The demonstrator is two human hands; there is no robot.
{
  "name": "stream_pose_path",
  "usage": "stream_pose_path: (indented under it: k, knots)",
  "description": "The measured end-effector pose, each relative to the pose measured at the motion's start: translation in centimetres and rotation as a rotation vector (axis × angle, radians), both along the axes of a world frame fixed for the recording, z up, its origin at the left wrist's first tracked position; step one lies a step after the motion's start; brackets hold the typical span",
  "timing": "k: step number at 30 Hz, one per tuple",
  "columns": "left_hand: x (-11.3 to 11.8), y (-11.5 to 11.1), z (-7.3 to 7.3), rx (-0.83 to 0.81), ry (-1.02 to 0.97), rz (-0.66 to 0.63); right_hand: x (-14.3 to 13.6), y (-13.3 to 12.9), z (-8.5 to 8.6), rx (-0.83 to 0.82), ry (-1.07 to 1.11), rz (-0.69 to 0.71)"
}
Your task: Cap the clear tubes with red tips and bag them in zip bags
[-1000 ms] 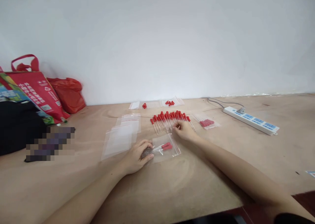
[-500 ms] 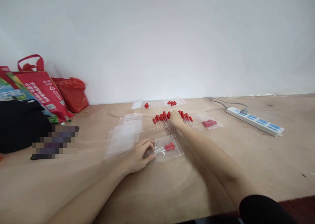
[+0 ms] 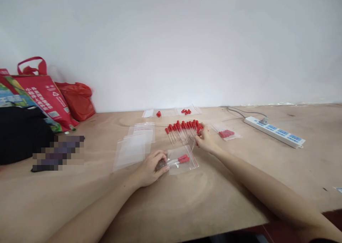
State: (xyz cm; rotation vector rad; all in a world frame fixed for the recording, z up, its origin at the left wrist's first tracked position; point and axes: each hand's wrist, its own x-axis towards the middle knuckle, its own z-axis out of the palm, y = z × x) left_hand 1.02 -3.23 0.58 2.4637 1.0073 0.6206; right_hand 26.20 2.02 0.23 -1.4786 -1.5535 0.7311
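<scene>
Steadying left hand (image 3: 153,168): we are grasping the left end of the near bag (image 3: 174,169), thumb and fingers curling round it; we are keeping the same hold as in the earlier frame.
Near bag: it is lying flat on the table (image 3: 203,203), red-lined edge facing right, and we are seeing at least two bagged droppers (image 3: 184,160) inside, red bulbs toward that edge, the same as earlier.
Clear-bag stack (image 3: 130,149): overlapping bags are lying just beyond and left of the left hand, staying put.
Right hand (image 3: 205,140): we are pinching at least one picked dropper (image 3: 198,129), its thin tube slanting down toward the near bag's red-lined edge; we cannot tell whether it is touching.
Change: compared with half a second ago, we are bringing the right hand nearer and farther right, off the middle of the dropper row (image 3: 183,125).
Meaning: we are judging that one more dropper is coming free and standing close to the near bag.
Dropper row: its middle is showing again, while our right hand is now covering part of its right end.
Right-side bag (image 3: 235,136): it is lying beyond the right hand, red bulbs showing, unmoved.
</scene>
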Motion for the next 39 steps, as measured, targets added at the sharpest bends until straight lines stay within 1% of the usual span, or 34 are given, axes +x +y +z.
stream_pose_path:
  k: [2,5,8,10,14,16,18,20,22,24,25,27,31,33,35,37,39]
  knots:
    - [0.0,0.0,-0.1,0.001,0.007,0.004,0.1,-1.1,-0.7,-0.019,0.176,-0.015]
    - [-0.1,0.1,-0.3,-0.001,0.018,0.007,-0.8,-1.9,-1.5,-0.086,0.412,-0.049]
    - [-0.2,0.1,-0.2,-0.011,0.029,0.023,-2.0,-2.3,-2.2,-0.119,0.542,-0.014]
    - [-0.1,0.0,-0.1,-0.022,0.033,0.04,-2.4,-2.5,-2.6,-0.106,0.551,0.048]
    - [0.0,-0.2,0.1,-0.052,0.038,0.063,-2.0,-2.8,-3.1,-0.132,0.466,0.165]
    - [-0.1,-0.2,0.1,-0.057,0.042,0.066,-1.8,-2.8,-3.2,-0.129,0.445,0.181]
    - [-0.1,-0.2,0.0,-0.049,0.041,0.06,-1.7,-2.9,-3.4,-0.092,0.429,0.175]
    - [-0.2,-0.1,-0.1,-0.043,0.042,0.056,-1.9,-3.0,-3.6,-0.035,0.374,0.181]
    - [-0.2,-0.1,-0.1,-0.039,0.044,0.06,-1.9,-3.1,-3.7,0.018,0.281,0.219]
    - [-0.2,-0.1,-0.1,-0.03,0.05,0.055,-1.8,-3.1,-3.5,0.049,0.169,0.238]
    - [-0.1,-0.1,-0.1,-0.023,0.053,0.047,-1.6,-2.9,-3.2,0.06,0.113,0.222]
    - [-0.1,0.0,-0.1,-0.013,0.064,0.024,-1.1,-2.0,-2.4,0.091,-0.004,0.14]
    - [-0.1,0.1,-0.1,-0.014,0.07,0.01,-0.4,1.3,-0.5,0.164,-0.273,-0.021]
    - [-0.1,0.1,-0.1,-0.014,0.057,0.01,-0.7,3.2,0.2,0.122,-0.389,-0.102]
    - [-0.2,0.1,-0.1,-0.015,0.037,0.004,-1.4,4.8,0.7,0.019,-0.494,-0.172]
    - [-0.2,0.2,-0.2,-0.02,0.009,-0.001,-2.4,5.9,0.9,-0.076,-0.572,-0.206]
    - [-0.2,0.1,-0.3,-0.029,-0.014,-0.003,-3.2,6.5,1.0,-0.12,-0.612,-0.218]
